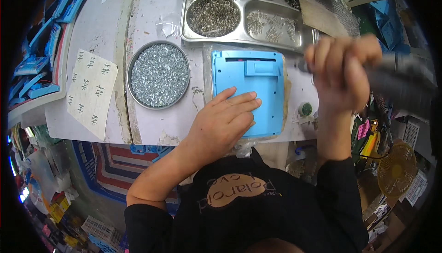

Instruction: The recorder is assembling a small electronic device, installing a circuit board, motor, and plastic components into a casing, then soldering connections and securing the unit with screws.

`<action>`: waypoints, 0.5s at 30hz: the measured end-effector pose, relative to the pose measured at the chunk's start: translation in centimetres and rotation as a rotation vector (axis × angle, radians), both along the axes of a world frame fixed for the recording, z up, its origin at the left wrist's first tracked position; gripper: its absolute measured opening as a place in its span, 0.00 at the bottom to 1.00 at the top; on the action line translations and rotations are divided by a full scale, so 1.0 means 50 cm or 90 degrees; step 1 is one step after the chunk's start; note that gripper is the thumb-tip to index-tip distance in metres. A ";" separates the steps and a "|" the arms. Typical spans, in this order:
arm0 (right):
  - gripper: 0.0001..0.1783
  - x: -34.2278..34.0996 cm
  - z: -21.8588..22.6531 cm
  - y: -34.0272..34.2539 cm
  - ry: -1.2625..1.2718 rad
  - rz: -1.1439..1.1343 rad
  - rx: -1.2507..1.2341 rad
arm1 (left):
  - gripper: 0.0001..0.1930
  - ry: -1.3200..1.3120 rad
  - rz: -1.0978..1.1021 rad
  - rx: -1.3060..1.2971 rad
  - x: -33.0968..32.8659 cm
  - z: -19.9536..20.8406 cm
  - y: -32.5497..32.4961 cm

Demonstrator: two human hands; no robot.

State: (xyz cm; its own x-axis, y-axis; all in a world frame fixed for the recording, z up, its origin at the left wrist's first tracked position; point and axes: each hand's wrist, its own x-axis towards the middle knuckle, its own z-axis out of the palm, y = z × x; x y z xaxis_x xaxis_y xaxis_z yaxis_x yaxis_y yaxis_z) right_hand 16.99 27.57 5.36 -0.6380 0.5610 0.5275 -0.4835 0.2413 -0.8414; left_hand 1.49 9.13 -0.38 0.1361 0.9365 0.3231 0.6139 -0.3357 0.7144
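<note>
A light-blue plastic housing [262, 101] lies flat on the worktable, with a slot and a raised rectangular part near its far edge. My left hand [225, 121] rests on its left side, fingers stretched out and pressing the surface. To the right of the housing, my right hand [343, 71] is raised and wrapped round a dark electric screwdriver [398, 78]. Motion smears the tool, and its narrow end points left. A round metal dish [130, 85] full of small silvery screws stands left of the housing.
Beyond the housing sits a compartmented steel tray [193, 34] with springs and small metal parts. A marked paper sheet [90, 94] lies at the left. Blue plastic parts [32, 66] fill a rack on the far left. A yellowish fan [397, 170] stands lower right.
</note>
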 end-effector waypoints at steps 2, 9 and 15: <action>0.09 -0.030 -0.017 0.039 0.011 -0.056 -0.017 | 0.09 0.001 -0.013 0.007 -0.003 0.002 0.010; 0.09 -0.040 -0.041 0.037 -0.133 -0.052 -0.004 | 0.09 -0.024 0.012 0.005 0.000 0.002 0.010; 0.17 -0.034 -0.006 0.033 0.000 0.042 -0.031 | 0.09 -0.143 0.062 0.020 -0.003 -0.015 -0.008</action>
State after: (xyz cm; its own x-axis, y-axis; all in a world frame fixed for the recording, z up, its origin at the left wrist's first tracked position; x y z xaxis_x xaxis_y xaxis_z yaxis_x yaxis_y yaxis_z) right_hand 15.31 29.23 5.06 -0.6739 0.5431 0.5009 -0.4976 0.1675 -0.8511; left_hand 1.35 8.72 -1.14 -0.0335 0.9307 0.3642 0.4711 -0.3067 0.8270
